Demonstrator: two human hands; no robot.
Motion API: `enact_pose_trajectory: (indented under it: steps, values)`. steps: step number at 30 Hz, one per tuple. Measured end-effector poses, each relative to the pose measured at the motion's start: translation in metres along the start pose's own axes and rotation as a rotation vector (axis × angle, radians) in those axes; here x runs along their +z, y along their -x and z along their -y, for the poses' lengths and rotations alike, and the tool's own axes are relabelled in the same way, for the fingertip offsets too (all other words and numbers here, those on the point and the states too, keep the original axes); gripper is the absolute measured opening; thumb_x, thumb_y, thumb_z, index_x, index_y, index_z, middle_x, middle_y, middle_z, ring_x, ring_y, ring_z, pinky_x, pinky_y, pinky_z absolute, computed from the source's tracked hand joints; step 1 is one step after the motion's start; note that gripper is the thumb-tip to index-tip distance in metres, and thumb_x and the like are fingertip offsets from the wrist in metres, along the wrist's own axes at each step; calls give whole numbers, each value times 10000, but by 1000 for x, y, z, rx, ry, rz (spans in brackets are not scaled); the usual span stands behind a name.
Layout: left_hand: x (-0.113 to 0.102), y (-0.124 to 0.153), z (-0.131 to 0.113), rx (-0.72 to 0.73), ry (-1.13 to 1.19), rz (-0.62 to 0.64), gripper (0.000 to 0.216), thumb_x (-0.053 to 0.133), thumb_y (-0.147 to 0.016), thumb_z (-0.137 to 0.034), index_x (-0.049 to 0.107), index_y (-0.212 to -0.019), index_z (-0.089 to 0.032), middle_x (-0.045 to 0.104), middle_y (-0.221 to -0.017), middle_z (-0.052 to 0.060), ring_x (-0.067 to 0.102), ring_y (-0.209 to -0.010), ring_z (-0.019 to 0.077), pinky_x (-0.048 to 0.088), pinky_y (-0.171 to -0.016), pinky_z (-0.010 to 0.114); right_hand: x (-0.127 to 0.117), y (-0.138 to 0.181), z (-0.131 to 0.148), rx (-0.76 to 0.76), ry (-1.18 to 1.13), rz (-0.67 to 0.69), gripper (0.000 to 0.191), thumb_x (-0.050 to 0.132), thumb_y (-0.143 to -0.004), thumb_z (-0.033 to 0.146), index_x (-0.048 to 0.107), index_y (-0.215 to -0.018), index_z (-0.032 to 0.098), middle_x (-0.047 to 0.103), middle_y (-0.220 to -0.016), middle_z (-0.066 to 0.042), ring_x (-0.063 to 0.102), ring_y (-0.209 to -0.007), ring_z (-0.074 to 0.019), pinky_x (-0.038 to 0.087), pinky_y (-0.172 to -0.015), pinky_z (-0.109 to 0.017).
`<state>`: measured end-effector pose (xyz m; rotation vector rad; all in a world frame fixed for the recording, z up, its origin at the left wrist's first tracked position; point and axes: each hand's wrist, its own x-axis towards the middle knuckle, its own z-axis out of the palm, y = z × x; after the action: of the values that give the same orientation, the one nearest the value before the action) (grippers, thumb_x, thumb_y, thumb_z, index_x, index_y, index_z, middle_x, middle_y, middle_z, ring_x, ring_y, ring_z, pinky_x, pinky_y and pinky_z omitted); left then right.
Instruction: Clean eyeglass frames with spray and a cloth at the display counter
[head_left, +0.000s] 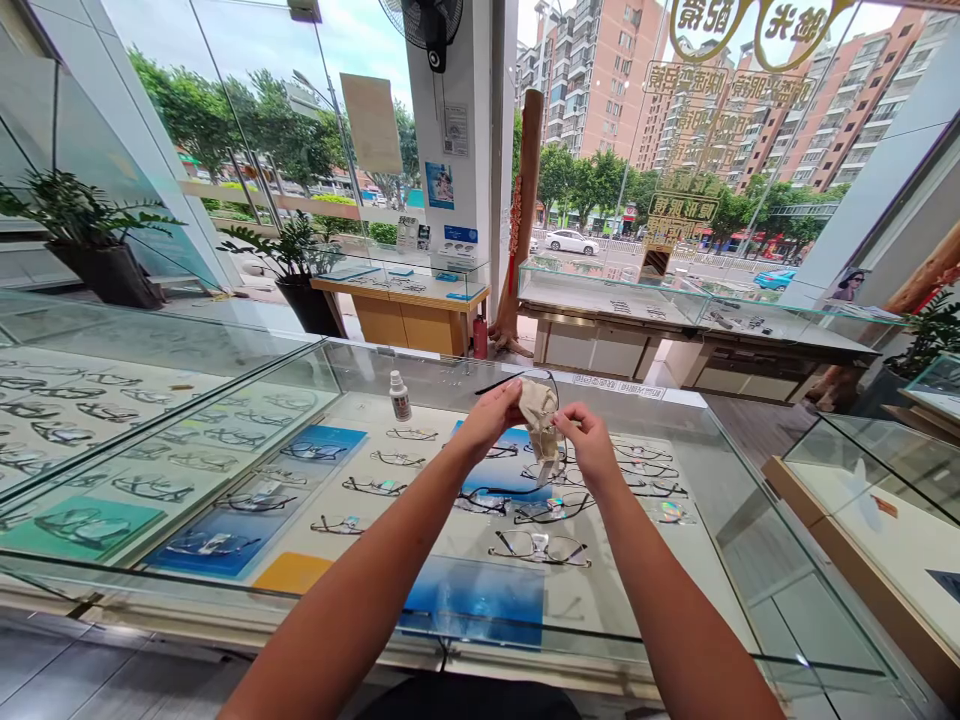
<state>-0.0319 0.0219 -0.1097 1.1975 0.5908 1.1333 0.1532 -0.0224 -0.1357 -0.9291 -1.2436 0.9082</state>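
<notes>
Above the glass counter, my left hand (493, 418) pinches a beige cleaning cloth (537, 408) folded over part of a pair of glasses. A dark temple of the glasses (556, 385) sticks out beyond the cloth; the lenses are mostly hidden. On the other side, the closed fingers of my right hand (589, 440) grip the glasses' frame beside the cloth's edge. A small white spray bottle (400, 398) with a dark label stands upright on the counter, left of my hands.
Under the glass of the display counter (720, 500) lie several rows of glasses, some on blue cards (480, 600). Another showcase (862, 500) stands at the right. Farther back are more display cases (600, 290), a potted plant (304, 290) and large windows facing the street.
</notes>
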Motion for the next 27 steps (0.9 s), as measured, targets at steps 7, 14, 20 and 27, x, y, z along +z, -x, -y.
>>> enact_pose_trajectory:
  steps: [7,14,20,27]
  values:
    - [-4,-2,-4,-44,107,2,477,869,-741,-500,723,-1009,-134,763,-878,84,719,-785,191,567,-798,328,0,-1,-3,-8,69,-55,273,787,-825,503,745,-761,241,627,-860,-14,541,-827,-203,397,-776,-348]
    - [1,1,1,87,-61,-127,514,954,-680,-584,724,-836,-152,713,-810,22,627,-708,122,499,-718,270,2,0,-8,38,20,81,304,789,-836,521,725,-787,228,628,-848,-7,551,-835,-202,422,-834,-354]
    - [7,3,2,127,-114,-181,577,967,-655,-595,583,-666,-165,572,-643,-31,453,-595,80,348,-587,239,6,2,-10,13,18,125,324,804,-827,529,709,-775,224,599,-838,-1,534,-819,-192,425,-802,-339]
    - [9,6,3,128,-158,-157,615,932,-722,-597,474,-668,-191,525,-599,-56,428,-565,74,296,-566,238,8,3,-9,27,20,144,351,809,-827,555,699,-783,224,606,-834,-3,524,-798,-189,427,-787,-340]
